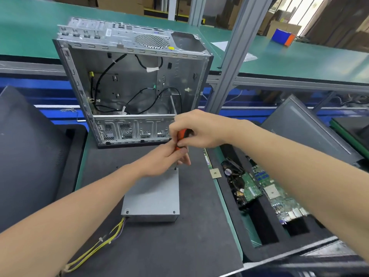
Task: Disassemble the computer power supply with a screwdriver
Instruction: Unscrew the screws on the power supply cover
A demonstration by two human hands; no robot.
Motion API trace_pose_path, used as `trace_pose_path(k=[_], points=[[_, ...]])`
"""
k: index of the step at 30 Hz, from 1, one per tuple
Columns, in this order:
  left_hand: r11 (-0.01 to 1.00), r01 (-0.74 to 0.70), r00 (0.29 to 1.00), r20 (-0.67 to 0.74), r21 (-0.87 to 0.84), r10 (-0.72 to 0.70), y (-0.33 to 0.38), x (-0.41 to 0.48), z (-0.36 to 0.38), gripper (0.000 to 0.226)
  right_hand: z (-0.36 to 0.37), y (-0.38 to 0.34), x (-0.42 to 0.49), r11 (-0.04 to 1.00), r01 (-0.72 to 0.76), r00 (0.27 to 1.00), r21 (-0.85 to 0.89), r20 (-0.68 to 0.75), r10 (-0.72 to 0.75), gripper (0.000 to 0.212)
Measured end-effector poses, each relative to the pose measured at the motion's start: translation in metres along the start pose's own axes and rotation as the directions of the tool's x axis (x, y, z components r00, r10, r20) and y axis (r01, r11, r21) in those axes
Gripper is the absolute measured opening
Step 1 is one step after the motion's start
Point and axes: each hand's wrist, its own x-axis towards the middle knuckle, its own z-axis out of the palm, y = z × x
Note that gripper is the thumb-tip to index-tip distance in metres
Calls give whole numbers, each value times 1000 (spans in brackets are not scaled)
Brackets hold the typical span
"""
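Wires, yellow, trail from the near left corner of the grey power supply, which lies flat on the dark mat. Over its far right corner the left hand pinches the lower end of the orange screwdriver. The right hand is curled round the handle from above. Circuit boards lie further right.

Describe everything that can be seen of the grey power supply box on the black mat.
The power supply is a flat grey box, seemingly sheet metal, lying on the black mat before the open computer case. Dark screws sit in its two near corners. Yellow wires leave its near left corner. At its far right corner the screwdriver stands tip-down, held by the right hand and the left hand, which hides part of the top.
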Motion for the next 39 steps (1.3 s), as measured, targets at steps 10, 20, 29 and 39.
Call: trace_pose_path(k=[10, 20, 29, 39], points=[[988, 120, 980, -169, 101, -102, 7, -6, 24, 26, 41, -52, 26, 629, -772, 607, -97, -408, 682, 38], [998, 37, 995, -90, -48, -41, 11, 1, 11, 41, 23, -5, 3, 996, -81, 956, 46, -280, 91, 16], [998, 55, 969, -241, 27, -46, 12, -9, 30, 27, 35, -42, 20, 726, -648, 719, -231, -499, 483, 39], [996, -13, 966, -260, -91, -11, 10, -7, 25, 29, 31, -24, 29, 926, -331, 921, -183, -274, 276, 15]])
